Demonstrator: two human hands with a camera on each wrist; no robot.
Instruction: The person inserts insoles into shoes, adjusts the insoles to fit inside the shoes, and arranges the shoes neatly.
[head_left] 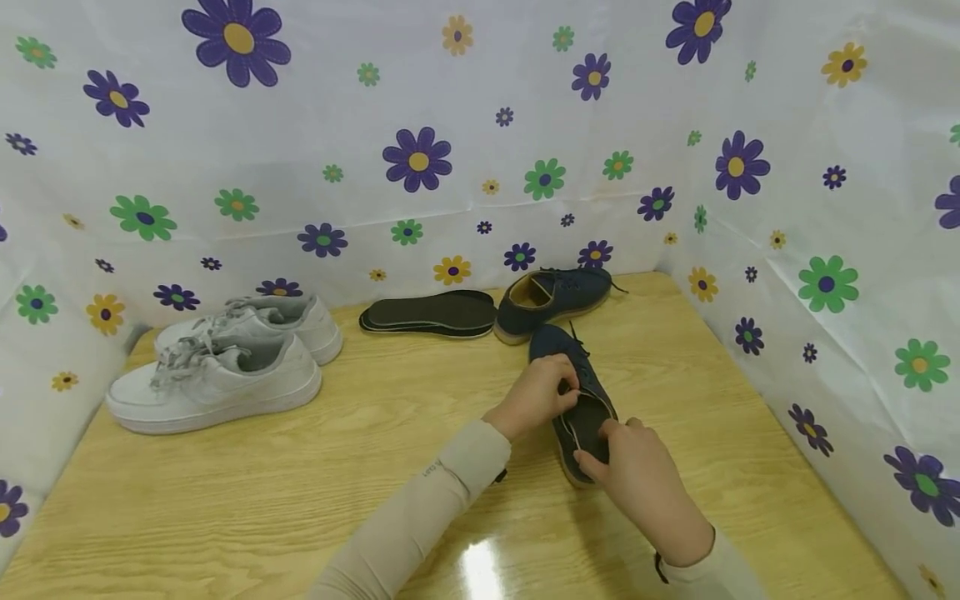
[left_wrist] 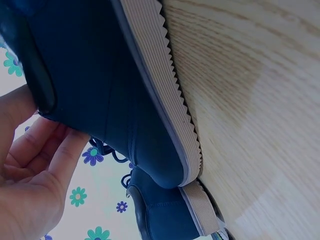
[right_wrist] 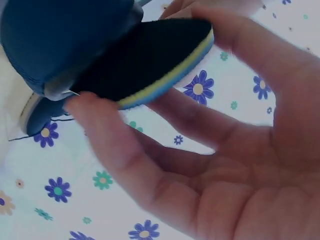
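Observation:
A navy lace-up shoe (head_left: 551, 342) lies on the table with its toe pointing away and its opening toward me. My left hand (head_left: 542, 396) pinches the shoe at the front of its opening, near the tongue; in the left wrist view its thumb and fingers meet at the shoe's (left_wrist: 100, 75) upper edge. A dark insole (head_left: 590, 425) sits partly in the opening. My right hand (head_left: 637, 462) holds the insole's heel end between thumb and fingers. The right wrist view shows the insole (right_wrist: 150, 60) sticking out of the shoe, with a yellow and blue layered edge. Its front part is hidden inside.
The other navy shoe (head_left: 581, 287) stands behind, right by this shoe's toe. To its left lie stacked dark insoles (head_left: 420, 312). A pair of white sneakers (head_left: 225, 379) stands at the left of the wooden table (head_left: 315, 492). Flower-printed cloth (head_left: 315, 142) walls the back and sides.

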